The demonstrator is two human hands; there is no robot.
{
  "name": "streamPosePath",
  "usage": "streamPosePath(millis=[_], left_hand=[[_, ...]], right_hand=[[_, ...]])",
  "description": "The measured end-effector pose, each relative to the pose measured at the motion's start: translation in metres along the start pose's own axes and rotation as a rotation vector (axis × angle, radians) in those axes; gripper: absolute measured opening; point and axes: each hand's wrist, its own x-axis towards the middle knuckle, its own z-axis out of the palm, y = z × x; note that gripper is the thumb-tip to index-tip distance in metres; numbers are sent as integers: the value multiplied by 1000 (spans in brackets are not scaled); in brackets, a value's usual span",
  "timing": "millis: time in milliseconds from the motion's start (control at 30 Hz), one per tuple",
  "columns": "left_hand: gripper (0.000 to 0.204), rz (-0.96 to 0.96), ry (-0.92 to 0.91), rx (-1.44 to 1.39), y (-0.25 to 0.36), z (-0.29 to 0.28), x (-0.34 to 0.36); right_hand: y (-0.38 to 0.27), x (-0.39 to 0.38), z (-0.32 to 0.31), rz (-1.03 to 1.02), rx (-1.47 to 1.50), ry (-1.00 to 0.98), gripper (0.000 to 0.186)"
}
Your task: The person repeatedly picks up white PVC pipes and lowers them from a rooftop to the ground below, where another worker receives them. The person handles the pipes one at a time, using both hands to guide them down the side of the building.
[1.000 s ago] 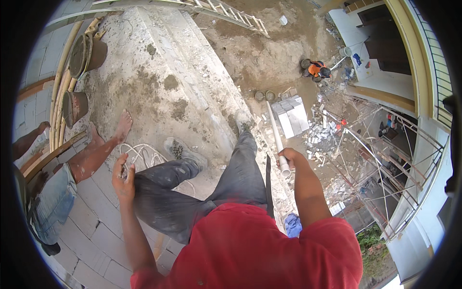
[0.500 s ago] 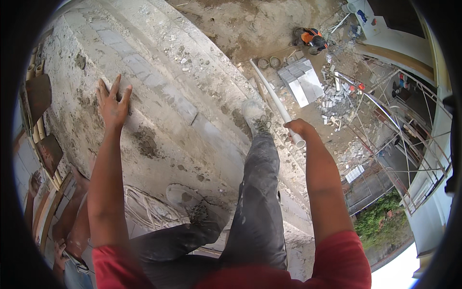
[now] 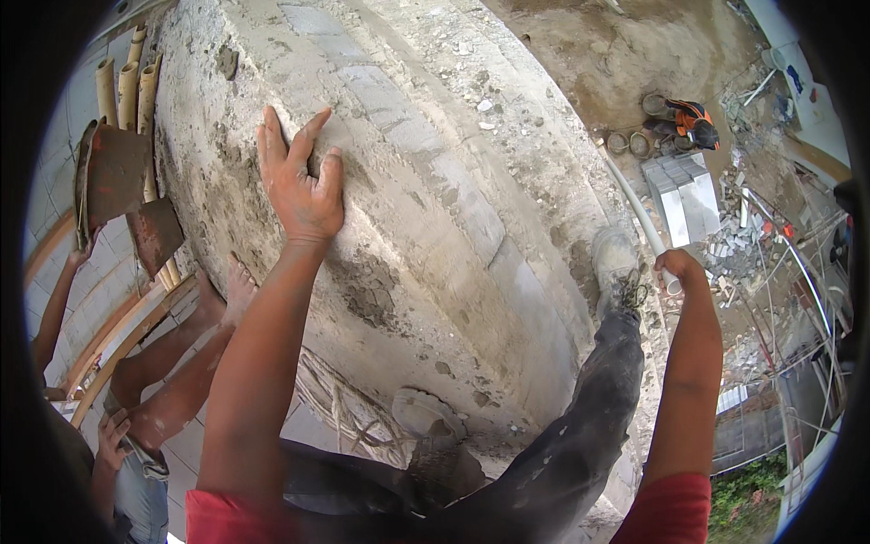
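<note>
Rough, dusty concrete runs diagonally through a building site, with the ground lying well below its right edge. Down there, a person in an orange vest crouches near a stack of blocks. The white pipe slants out along that edge, just beyond the right shoe. Gripped only near one end, it could slip or swing and drop toward the ground below. Loose grit might make the right shoe slide, and the coiled rope beside the left shoe could snag a step. Of the hands, the left hand is spread wide and empty over the concrete; whether its palm presses down, I cannot tell. The right hand is closed around the pipe's near end.
</note>
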Motion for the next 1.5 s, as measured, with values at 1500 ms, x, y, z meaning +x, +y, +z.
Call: streamPosePath(millis=[1500], left_hand=[[20, 626, -270, 147, -44, -12, 17]], right_hand=[[-34, 101, 25, 217, -141, 69, 49]])
